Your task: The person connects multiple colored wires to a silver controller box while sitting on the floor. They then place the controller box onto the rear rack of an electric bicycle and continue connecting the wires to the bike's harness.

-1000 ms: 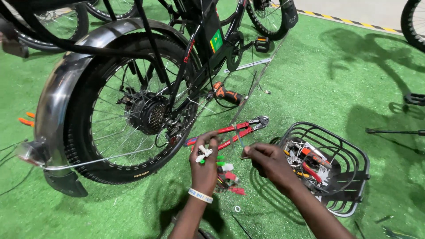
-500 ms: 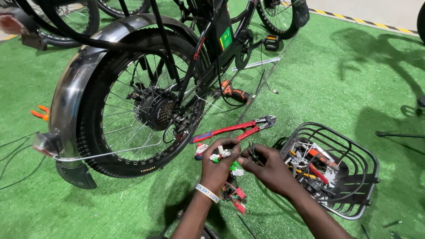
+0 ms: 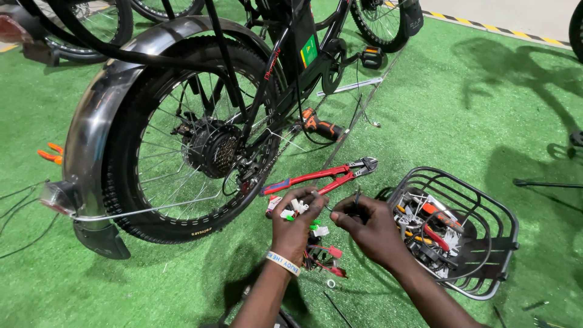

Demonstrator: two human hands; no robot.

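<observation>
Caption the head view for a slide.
Two hands, left hand and right hand, sort small connectors beside bolt cutters.

bright, even overhead light; soft shadows on the green turf [image 3: 473, 109] at upper right, sharp focus, slight bending at frame edges.

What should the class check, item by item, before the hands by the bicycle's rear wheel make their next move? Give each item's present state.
1. Left hand has a firm hold on the bundle of small connectors: ok.
2. Right hand pinches a thin dark wire: ok.
3. Wire joined to a connector: cannot tell.
4. Red-handled bolt cutters lie on the turf, out of both hands: ok.
5. Wire basket of parts within reach beside the right hand: ok.
6. Loose red connectors under the hands kept tidy: not ok.
</observation>
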